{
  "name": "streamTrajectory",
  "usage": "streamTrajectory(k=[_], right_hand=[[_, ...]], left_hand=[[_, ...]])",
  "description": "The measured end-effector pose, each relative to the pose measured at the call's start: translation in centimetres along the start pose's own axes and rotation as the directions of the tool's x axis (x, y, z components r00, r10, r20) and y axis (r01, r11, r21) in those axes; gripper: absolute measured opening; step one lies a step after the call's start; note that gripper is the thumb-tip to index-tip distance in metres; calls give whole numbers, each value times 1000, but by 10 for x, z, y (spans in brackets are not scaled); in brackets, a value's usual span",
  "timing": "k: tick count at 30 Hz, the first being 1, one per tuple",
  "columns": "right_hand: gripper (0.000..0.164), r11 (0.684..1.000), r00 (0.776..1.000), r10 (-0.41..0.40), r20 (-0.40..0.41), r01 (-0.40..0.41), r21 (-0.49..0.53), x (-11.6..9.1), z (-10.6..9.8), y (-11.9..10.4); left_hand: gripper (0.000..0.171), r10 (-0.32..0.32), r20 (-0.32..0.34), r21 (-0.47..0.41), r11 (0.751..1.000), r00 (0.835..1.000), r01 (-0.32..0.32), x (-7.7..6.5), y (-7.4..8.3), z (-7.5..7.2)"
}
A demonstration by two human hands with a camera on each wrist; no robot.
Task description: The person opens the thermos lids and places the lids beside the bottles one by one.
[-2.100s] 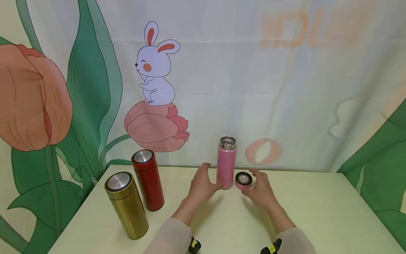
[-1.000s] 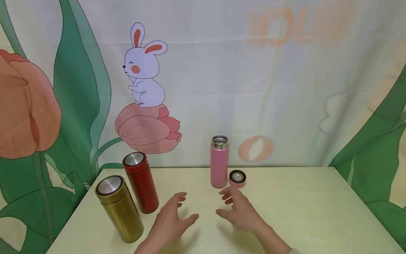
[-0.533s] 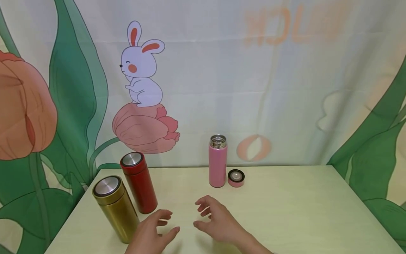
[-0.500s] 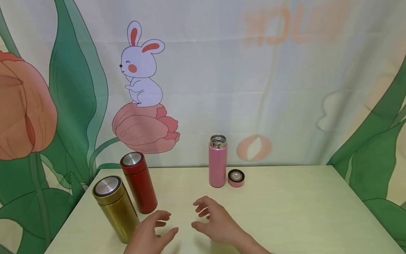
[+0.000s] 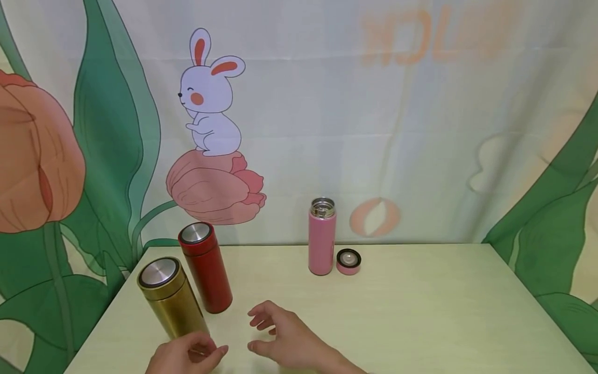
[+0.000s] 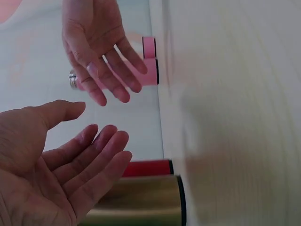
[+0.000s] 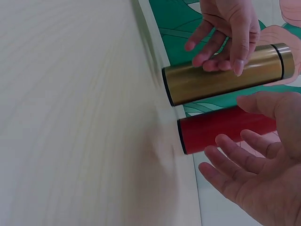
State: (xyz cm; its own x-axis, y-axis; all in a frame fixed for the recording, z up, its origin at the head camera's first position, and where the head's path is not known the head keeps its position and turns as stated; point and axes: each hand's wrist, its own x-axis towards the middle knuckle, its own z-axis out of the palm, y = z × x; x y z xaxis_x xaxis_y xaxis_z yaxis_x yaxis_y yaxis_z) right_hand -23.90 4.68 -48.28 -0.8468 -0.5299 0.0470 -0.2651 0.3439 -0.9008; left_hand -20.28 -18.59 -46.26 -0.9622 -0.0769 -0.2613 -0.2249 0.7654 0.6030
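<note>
My left hand (image 5: 184,356), fingers loosely bent and holding nothing, overlaps the lower part of a gold thermos (image 5: 175,306) in the head view. Just behind that one stands a red thermos (image 5: 207,272); both have steel-topped lids on. My right hand (image 5: 291,337) hovers to the right of the red thermos with relaxed, spread fingers and nothing in them. At the back of the table a pink thermos (image 5: 321,244) stands upright with its steel mouth uncovered. Its pink lid (image 5: 348,262) lies beside it on the right, inner side up.
The pale table (image 5: 420,311) runs back to a hanging cloth (image 5: 303,130) printed with a rabbit, tulips and leaves. The gold and red thermoses stand close together near the table's left edge.
Both hands have left the pink thermos and its lid and come left and nearer, toward the gold and red thermoses. The thermoses and lid stay in place; the head view has turned slightly right.
</note>
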Motion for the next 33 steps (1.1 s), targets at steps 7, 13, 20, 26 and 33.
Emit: streamTrajectory(k=[7, 13, 20, 26, 33], right_hand=[[44, 1000, 998, 11, 56, -12, 20, 12, 17, -5], [50, 1000, 996, 7, 94, -8, 11, 21, 29, -4], [60, 999, 989, -7, 150, 13, -37, 30, 40, 0], [69, 997, 978, -10, 207, 24, -67, 37, 46, -4], [70, 990, 951, 136, 278, -141, 0, 46, 56, -8]], left_hand=[[53, -53, -20, 69, 996, 998, 54, 2, -32, -24], [62, -81, -23, 133, 988, 996, 83, 10, -57, -41], [92, -125, 8, 85, 989, 992, 124, 25, -72, -50], [126, -83, 5, 10, 997, 997, 83, 34, -67, -46], [123, -47, -9, -58, 997, 999, 47, 36, -59, -40]])
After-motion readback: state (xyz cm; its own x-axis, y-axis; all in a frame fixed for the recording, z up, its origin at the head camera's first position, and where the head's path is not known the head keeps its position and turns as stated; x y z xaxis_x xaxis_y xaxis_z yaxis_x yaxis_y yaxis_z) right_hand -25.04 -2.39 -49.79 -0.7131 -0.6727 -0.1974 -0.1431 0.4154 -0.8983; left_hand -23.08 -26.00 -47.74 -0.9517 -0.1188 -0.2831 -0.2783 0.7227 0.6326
